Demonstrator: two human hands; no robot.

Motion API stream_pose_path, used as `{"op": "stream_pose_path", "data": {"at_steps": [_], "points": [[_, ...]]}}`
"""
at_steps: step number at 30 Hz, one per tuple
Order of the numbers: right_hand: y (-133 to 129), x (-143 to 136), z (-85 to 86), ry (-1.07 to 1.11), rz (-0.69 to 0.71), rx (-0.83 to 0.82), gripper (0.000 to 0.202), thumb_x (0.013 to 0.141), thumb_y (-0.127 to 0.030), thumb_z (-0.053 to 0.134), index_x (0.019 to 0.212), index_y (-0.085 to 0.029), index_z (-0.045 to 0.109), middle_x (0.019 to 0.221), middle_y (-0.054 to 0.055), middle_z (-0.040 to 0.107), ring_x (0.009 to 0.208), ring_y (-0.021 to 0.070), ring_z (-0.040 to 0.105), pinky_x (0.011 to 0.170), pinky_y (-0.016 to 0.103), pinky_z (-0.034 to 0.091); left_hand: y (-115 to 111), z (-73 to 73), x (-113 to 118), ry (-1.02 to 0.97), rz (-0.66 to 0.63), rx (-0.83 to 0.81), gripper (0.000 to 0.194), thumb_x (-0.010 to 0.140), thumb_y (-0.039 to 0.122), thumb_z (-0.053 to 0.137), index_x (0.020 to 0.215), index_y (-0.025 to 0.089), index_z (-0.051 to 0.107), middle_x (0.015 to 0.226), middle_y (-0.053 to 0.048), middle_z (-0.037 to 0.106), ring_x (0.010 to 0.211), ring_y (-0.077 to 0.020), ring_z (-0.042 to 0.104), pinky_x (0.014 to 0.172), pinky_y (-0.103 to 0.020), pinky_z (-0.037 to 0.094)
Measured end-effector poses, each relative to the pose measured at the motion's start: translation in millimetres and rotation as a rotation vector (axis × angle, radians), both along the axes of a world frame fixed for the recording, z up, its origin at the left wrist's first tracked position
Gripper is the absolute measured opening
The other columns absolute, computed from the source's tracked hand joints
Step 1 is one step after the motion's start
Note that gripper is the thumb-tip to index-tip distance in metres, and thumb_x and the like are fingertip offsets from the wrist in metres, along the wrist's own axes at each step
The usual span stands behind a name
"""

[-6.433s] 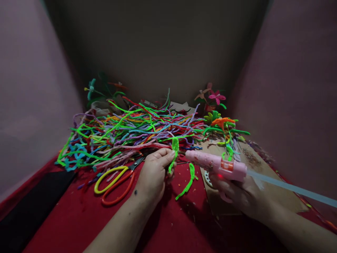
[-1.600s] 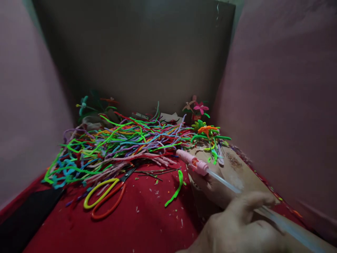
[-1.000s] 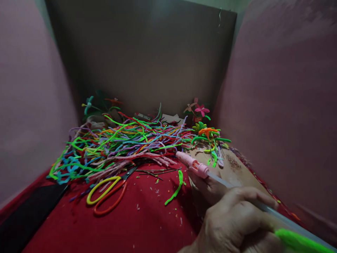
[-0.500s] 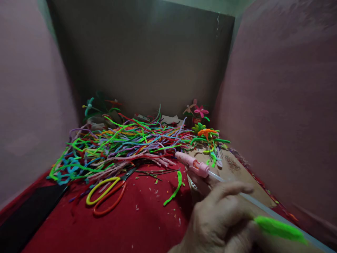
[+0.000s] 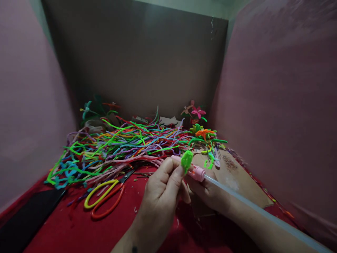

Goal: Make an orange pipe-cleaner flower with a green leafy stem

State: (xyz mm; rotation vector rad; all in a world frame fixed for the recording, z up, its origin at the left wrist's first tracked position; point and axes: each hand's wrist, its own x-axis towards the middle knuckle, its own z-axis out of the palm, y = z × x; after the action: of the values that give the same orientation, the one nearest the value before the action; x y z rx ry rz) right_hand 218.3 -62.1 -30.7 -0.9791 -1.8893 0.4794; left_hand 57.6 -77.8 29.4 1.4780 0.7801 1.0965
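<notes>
Pinched between thumb and fingers of my left hand (image 5: pixel 163 189) is a fuzzy bright green pipe-cleaner leaf (image 5: pixel 186 161), held upright. Just behind it is a pink glue gun (image 5: pixel 198 173), its front part partly covered by the leaf and my left fingers. A long translucent glue stick (image 5: pixel 237 196) runs out of its rear end, over my right forearm. My right hand (image 5: pixel 207 189) is wrapped round the glue gun from below; most of its fingers are hidden. Whether leaf and gun touch, I cannot tell.
A big heap of coloured pipe cleaners (image 5: pixel 126 140) lies ahead. Scissors (image 5: pixel 105 196) with yellow and orange handles rest on the red cloth (image 5: pixel 65 228). A cardboard sheet (image 5: pixel 244 182) lies at right, with pipe-cleaner flowers (image 5: pixel 204 133) behind. A black flat object (image 5: pixel 31 214) is at left.
My left hand has swung left and away from me, bringing the green leaf from the lower right to the glue gun. It now covers the green strip on the cloth.
</notes>
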Motion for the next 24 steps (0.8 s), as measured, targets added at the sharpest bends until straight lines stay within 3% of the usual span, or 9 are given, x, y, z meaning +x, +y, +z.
{"op": "stream_pose_path", "data": {"at_steps": [4,9,14,17,21,24], "points": [[-1,-1,3.4,-0.057,-0.062,0.033,0.015,0.086,-0.02,0.046,0.072,-0.019,0.053,0.073,0.0,0.055,0.064,0.0117,0.051,0.061,0.023,0.043,-1,-0.3,2,0.109,0.01,0.094,0.019,0.089,0.032,0.041,0.079,0.02,0.051,0.05,0.003,0.053,0.046,-0.0088,0.048,0.045,-0.019,0.034],[-4,-3,13.1,-0.114,-0.042,0.126,0.012,0.084,-0.019,0.046,0.076,-0.019,0.056,0.068,0.001,0.055,0.064,0.0133,0.052,0.063,0.024,0.045,-2,-1.5,3,0.231,0.049,0.208,0.019,0.09,0.031,0.039,0.077,0.021,0.048,0.052,0.002,0.057,0.045,-0.0089,0.049,0.047,-0.019,0.036],[-3,-2,6.9,-0.106,-0.073,0.109,0.016,0.085,-0.023,0.045,0.075,-0.018,0.056,0.067,0.002,0.056,0.058,0.0124,0.051,0.059,0.024,0.045,-6,-3.4,1,0.3,0.046,0.276,0.017,0.09,0.03,0.038,0.081,0.021,0.049,0.052,0.001,0.059,0.045,-0.0101,0.05,0.048,-0.02,0.037],[-3,-2,7.8,-0.133,-0.074,0.088,0.019,0.086,-0.023,0.043,0.077,-0.018,0.059,0.069,0.002,0.059,0.061,0.0137,0.053,0.061,0.025,0.046,-6,-6.8,2,0.294,0.043,0.263,0.019,0.091,0.032,0.035,0.082,0.021,0.048,0.052,0.002,0.058,0.044,-0.0099,0.05,0.046,-0.02,0.037],[-11,-6,29.5,-0.172,-0.053,0.099,0.019,0.084,-0.018,0.044,0.085,-0.021,0.062,0.076,0.004,0.064,0.069,0.016,0.059,0.064,0.025,0.048,-4,-11.6,4,0.283,0.036,0.213,0.019,0.091,0.034,0.034,0.083,0.021,0.047,0.052,0.003,0.057,0.044,-0.0095,0.05,0.047,-0.02,0.038],[-16,-7,38.4,-0.199,-0.064,0.031,0.016,0.08,-0.011,0.05,0.084,-0.02,0.063,0.069,0.004,0.062,0.064,0.0153,0.058,0.061,0.024,0.048,-4,-9.9,2,0.218,0.027,0.144,0.021,0.091,0.035,0.035,0.082,0.021,0.048,0.05,0.003,0.057,0.044,-0.0098,0.051,0.048,-0.02,0.038]]}}
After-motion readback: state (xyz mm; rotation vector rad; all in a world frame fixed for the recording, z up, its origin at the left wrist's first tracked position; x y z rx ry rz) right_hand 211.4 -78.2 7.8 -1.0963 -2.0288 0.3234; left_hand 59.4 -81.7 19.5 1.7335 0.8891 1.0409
